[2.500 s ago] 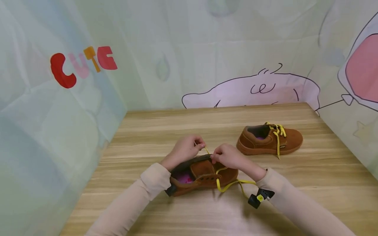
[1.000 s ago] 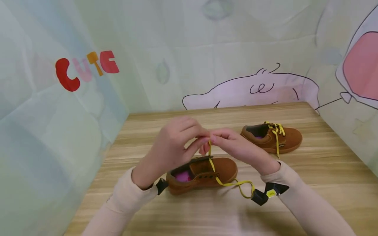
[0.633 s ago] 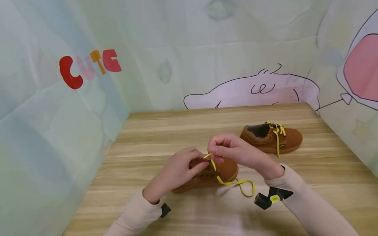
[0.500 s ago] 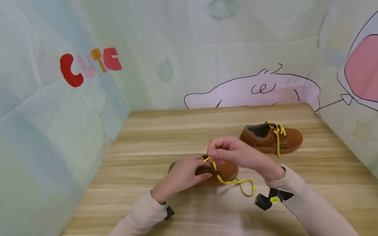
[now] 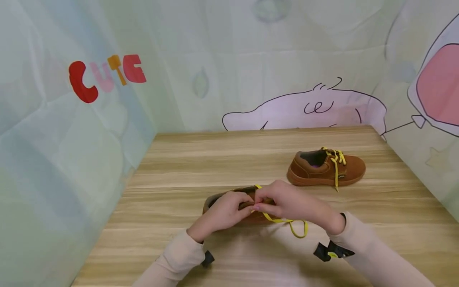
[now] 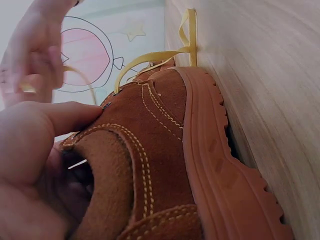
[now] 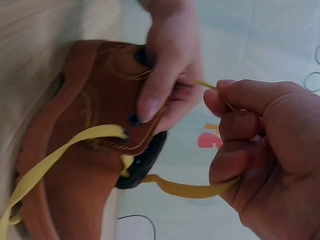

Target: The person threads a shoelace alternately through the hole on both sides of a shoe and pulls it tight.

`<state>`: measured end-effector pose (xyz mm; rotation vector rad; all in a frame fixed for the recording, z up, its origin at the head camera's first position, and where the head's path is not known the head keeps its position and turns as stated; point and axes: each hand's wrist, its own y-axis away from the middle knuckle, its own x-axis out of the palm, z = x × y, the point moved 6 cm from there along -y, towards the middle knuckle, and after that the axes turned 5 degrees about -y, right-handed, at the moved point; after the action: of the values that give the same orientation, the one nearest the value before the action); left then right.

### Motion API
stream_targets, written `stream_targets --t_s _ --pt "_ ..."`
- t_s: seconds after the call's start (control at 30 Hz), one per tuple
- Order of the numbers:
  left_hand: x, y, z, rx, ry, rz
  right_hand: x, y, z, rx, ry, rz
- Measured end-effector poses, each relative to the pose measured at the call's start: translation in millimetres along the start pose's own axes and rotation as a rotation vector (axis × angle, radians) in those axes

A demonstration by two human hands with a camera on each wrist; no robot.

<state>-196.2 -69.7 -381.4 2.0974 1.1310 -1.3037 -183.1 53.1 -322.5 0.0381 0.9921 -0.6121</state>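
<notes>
A brown suede shoe stands on the table, toe to the right, partly hidden by both hands in the head view. My left hand pinches its near eyelet flap, thumb outside and fingers inside the opening. My right hand pinches a yellow shoelace close to its tip, which sticks out towards the flap in the right wrist view. Part of the lace runs from the shoe back into the curled right fingers. The other end comes out of a front eyelet and lies in a loop on the table.
A second brown shoe, laced in yellow, stands further back on the right. Printed cloth walls enclose the wooden table at the back and sides. Small black wrist cameras sit at my sleeves.
The hands met above the shoe a second ago, then parted. My left hand went down to the near flap and took hold of it. My right hand brought the lace tip down beside it.
</notes>
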Motion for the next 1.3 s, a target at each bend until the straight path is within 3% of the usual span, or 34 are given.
stream_targets --t_s 0.13,0.23,0.33,0.57,0.7,0.9,1.0,1.13,1.3 --pt "1.0 -0.7 3.5 -0.032 0.063 0.045 10 2 -11 0.055 0.185 -0.008" --pt "1.2 -1.2 4.2 -0.029 0.076 0.052 14 2 -15 0.070 0.234 -0.007" --pt "0.9 -1.6 4.2 -0.031 0.059 0.044 12 3 -10 0.047 0.152 -0.009" --pt "-3.0 -1.7 2.4 -0.026 0.023 -0.009 -11 3 28 -0.118 -0.200 -0.068" --pt "-3.1 -1.3 1.5 -0.024 0.022 -0.025 -19 6 44 -0.146 -0.298 -0.062" --pt "-5.4 1.4 5.2 -0.061 0.066 -0.046 -33 5 52 -0.159 -0.367 -0.124" --pt "-13.1 2.6 8.8 -0.070 0.108 -0.108 -42 3 53 -0.151 -0.368 -0.162" --pt "-20.9 -0.4 9.6 -0.035 0.135 -0.169 -50 0 53 -0.141 -0.370 -0.189" --pt "-14.9 -5.2 6.4 -0.007 0.045 -0.143 -62 -1 57 -0.163 -0.361 -0.219"
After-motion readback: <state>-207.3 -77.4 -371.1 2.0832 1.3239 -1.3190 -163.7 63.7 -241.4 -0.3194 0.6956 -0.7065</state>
